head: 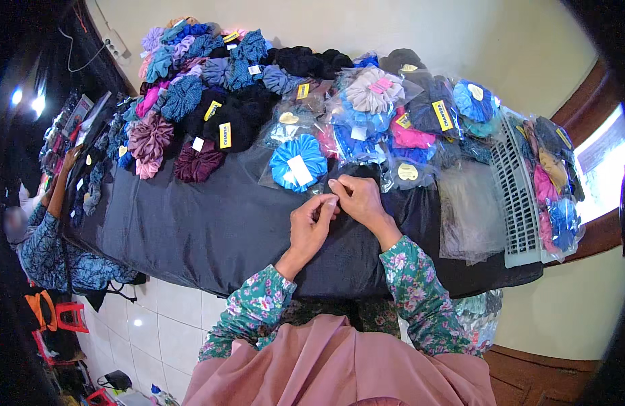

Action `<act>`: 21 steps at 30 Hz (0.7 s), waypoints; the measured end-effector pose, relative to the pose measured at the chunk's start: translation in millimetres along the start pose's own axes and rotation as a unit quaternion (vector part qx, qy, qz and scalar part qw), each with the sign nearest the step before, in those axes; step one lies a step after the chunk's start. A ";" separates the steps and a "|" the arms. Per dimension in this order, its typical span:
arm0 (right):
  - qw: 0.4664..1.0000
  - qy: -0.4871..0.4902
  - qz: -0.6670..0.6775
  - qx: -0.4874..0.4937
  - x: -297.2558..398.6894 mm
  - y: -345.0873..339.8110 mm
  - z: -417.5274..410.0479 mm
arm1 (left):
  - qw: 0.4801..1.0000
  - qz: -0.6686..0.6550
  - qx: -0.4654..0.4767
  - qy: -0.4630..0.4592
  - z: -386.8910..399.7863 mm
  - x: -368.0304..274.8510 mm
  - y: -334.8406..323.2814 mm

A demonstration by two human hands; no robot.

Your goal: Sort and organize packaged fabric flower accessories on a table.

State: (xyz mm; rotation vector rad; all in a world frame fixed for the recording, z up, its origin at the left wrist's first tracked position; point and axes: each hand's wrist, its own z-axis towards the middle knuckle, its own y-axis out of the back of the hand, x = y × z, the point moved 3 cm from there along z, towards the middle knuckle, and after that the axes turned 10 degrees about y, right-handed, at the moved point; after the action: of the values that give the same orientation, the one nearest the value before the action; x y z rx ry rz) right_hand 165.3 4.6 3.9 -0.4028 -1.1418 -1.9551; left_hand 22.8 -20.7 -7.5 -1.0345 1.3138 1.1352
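My left hand (311,226) and my right hand (361,200) meet over the front part of the black-covered table (201,228). On each, thumb and forefinger are pinched together. Whatever may be between the fingertips is too small to make out. Just beyond my left hand lies a shiny blue scrunchie (312,149) with a white tag (300,170), in a clear plastic bag. Behind my right hand sits a dark bagged scrunchie (364,175), partly covered by the hand. To its right is a clear bag with a cream round label (407,172).
Loose scrunchies, among them a maroon one (198,161), are heaped at the back left. Bagged ones with a pale scrunchie (371,94) on top fill the back middle. At right, flat clear plastic bags (470,213) lie beside a grey plastic basket (518,203). Another person (48,238) works at far left.
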 end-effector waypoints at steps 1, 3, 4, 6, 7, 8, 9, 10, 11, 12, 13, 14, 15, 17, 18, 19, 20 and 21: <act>1.000 0.001 -0.006 0.001 -0.9 -0.4 0.2 | 1.000 -0.002 0.003 -0.011 0.8 0.9 -0.2; 1.000 0.012 0.009 -0.011 0.7 -2.8 -1.9 | 1.000 0.008 0.001 -0.015 -1.0 4.0 1.0; 1.000 0.018 0.016 -0.015 2.2 -2.2 -1.3 | 1.000 0.001 0.002 -0.007 -1.4 3.3 0.8; 0.999 0.015 0.028 -0.015 1.8 -2.9 -3.0 | 1.000 -0.011 0.006 -0.007 -3.2 2.4 0.4; 0.999 0.015 0.027 -0.015 0.8 -3.5 -3.6 | 1.000 -0.012 0.006 -0.008 -3.4 2.8 0.5; 0.999 0.024 0.025 -0.021 0.4 -4.0 -3.8 | 1.000 -0.009 0.009 -0.004 -3.2 3.7 0.5; 0.999 0.032 0.025 -0.026 1.6 -4.0 -3.6 | 1.000 -0.006 0.012 0.001 -3.4 3.8 0.5; 0.999 0.029 0.013 -0.017 2.2 -3.3 -3.2 | 1.000 -0.006 0.013 0.002 -3.7 3.2 0.1; 0.999 0.027 0.013 -0.016 2.6 -3.2 -3.1 | 1.000 -0.009 0.013 0.009 -4.3 2.0 -0.2; 0.999 0.037 0.014 -0.021 3.6 -3.0 -1.9 | 1.000 -0.011 0.012 0.015 -4.1 1.3 -0.3; 0.998 0.047 0.016 -0.025 3.9 -2.9 -1.2 | 1.000 -0.010 0.012 0.016 -3.7 2.2 -0.3; 0.998 0.046 0.017 -0.024 2.7 -3.2 -0.8 | 1.000 -0.011 0.012 0.013 -3.6 3.2 -0.1; 0.998 0.049 0.016 -0.027 2.1 -4.0 -1.9 | 1.000 -0.012 0.012 0.012 -6.0 3.2 0.4; 0.998 0.049 0.018 -0.029 1.1 -4.4 -2.0 | 1.000 0.016 0.019 0.012 -4.4 0.4 1.6; 0.998 0.050 0.014 -0.028 0.3 -3.2 0.3 | 0.999 0.042 0.028 0.008 -4.3 -1.4 1.8; 0.998 0.051 0.010 -0.028 1.5 -2.0 0.8 | 0.999 0.043 0.027 0.010 -7.0 -1.3 2.5; 0.999 0.035 0.011 -0.017 3.7 -1.0 -1.3 | 0.999 0.030 0.033 0.010 -9.7 -1.6 2.9; 0.999 0.035 0.010 -0.019 2.4 -1.0 -2.0 | 0.999 0.016 0.041 0.008 -9.7 -4.5 1.9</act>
State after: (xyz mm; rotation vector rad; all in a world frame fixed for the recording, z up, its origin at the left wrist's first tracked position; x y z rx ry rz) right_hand 163.3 2.1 3.8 -0.3615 -1.0532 -1.9609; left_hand 19.5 -30.1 -3.1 -0.9675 1.3827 1.0902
